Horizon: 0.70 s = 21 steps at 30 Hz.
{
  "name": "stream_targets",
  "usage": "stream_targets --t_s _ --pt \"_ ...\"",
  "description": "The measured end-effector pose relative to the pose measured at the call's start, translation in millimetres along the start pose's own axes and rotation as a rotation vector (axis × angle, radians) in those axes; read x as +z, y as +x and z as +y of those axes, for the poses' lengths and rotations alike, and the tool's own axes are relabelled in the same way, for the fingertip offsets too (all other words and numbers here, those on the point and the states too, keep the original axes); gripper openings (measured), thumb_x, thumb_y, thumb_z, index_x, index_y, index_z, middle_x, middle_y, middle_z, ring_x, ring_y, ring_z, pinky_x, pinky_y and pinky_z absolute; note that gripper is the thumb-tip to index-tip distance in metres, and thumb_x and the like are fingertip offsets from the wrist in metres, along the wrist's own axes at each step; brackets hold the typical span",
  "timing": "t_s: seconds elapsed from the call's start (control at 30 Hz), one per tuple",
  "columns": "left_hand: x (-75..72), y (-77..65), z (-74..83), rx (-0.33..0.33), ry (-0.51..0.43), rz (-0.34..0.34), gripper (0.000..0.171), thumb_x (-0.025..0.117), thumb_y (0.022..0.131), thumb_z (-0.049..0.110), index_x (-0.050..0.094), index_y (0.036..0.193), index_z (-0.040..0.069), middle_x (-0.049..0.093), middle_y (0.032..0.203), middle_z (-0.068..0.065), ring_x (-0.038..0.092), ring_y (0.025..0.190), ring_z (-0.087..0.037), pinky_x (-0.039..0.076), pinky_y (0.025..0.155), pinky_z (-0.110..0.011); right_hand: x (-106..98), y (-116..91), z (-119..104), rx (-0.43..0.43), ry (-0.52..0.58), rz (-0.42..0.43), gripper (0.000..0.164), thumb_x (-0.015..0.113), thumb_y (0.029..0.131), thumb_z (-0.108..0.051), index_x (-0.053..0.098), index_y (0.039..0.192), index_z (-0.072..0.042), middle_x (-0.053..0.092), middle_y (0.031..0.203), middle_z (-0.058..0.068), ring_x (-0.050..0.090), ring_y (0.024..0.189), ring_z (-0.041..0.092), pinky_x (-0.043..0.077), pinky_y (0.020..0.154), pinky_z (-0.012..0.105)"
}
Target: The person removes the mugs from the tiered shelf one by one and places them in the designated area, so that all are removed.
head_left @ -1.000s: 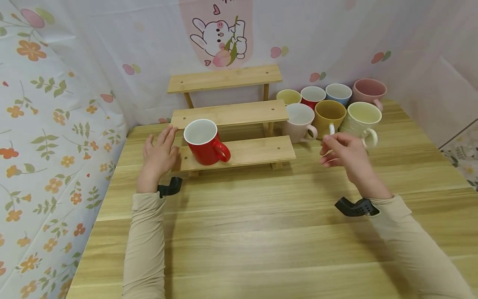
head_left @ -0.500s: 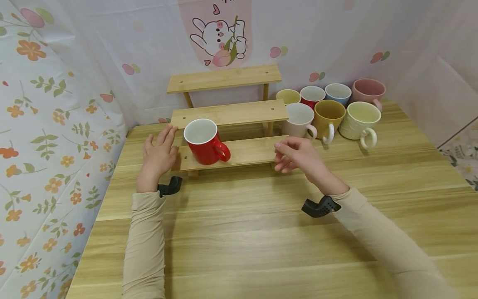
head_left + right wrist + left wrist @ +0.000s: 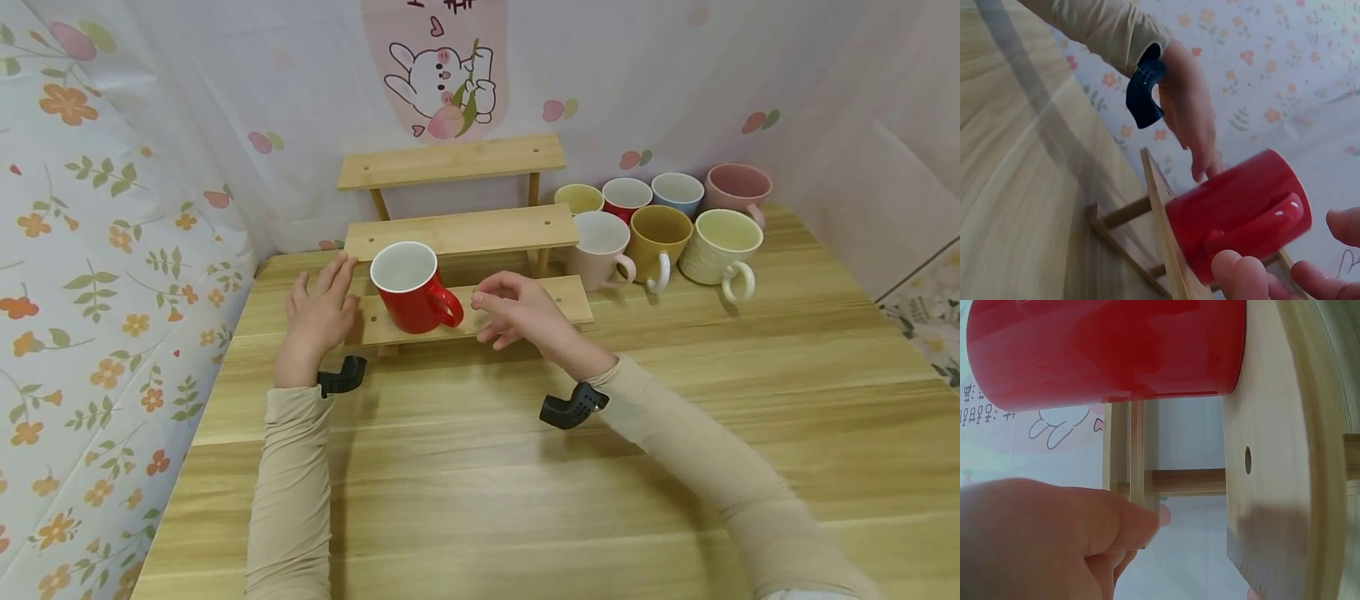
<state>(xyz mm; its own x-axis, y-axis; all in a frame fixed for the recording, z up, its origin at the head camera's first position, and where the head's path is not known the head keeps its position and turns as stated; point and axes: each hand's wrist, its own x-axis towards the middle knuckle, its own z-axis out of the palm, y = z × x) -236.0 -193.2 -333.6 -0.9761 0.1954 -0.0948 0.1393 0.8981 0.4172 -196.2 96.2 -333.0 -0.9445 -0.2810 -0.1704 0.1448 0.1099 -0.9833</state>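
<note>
A red mug [image 3: 411,300] with a white inside stands upright on the lowest board [image 3: 517,310] of a three-step wooden rack, handle to the right. My right hand [image 3: 525,315] is just right of that handle, thumb and fingers parted and holding nothing. In the right wrist view, its fingertips [image 3: 1241,275] overlap the base end of the mug [image 3: 1235,212]. At the rack's left end, my left hand [image 3: 318,308] lies with fingers extended, tips right at the end of the middle board [image 3: 465,233]. The left wrist view shows its thumb side [image 3: 1129,522] below the mug [image 3: 1110,353].
Several mugs stand grouped right of the rack, among them a pale pink mug [image 3: 600,250], a mustard mug [image 3: 660,242], a cream mug [image 3: 722,242] and a rose mug [image 3: 738,187]. The rack's top board [image 3: 450,162] is near the fabric backdrop [image 3: 300,83].
My right hand has travelled left from beside the mugs on the right, across the lowest board, to the red mug's handle. The left hand and red mug have stayed put.
</note>
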Motion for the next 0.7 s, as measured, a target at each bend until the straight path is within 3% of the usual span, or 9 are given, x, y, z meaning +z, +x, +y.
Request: stream_targets --t_s 0.37,0.7 --pt "0.9 0.0 1.5 -0.02 -0.002 0.007 0.056 0.033 0.101 0.021 0.014 0.154 0.019 0.005 0.162 -0.003 -0.008 0.14 -0.052 -0.009 0.106 -0.072 23.8 13.4 6.4 0.014 0.074 -0.073 0.03 0.056 0.096 -0.022 0.058 0.117 0.0 0.065 0.096 0.015 0.067 0.061 0.015 0.055 0.053 0.026" --pt "1.3 -1.5 1.4 -0.026 0.0 0.011 0.055 0.033 0.102 0.02 0.015 0.154 0.02 0.006 0.162 -0.002 -0.009 0.141 -0.05 -0.007 0.107 -0.072 37.3 17.9 4.6 0.0 0.125 -0.103 0.024 0.055 0.098 -0.022 0.06 0.091 0.001 0.06 0.071 0.005 0.064 0.058 0.013 0.054 0.054 0.024"
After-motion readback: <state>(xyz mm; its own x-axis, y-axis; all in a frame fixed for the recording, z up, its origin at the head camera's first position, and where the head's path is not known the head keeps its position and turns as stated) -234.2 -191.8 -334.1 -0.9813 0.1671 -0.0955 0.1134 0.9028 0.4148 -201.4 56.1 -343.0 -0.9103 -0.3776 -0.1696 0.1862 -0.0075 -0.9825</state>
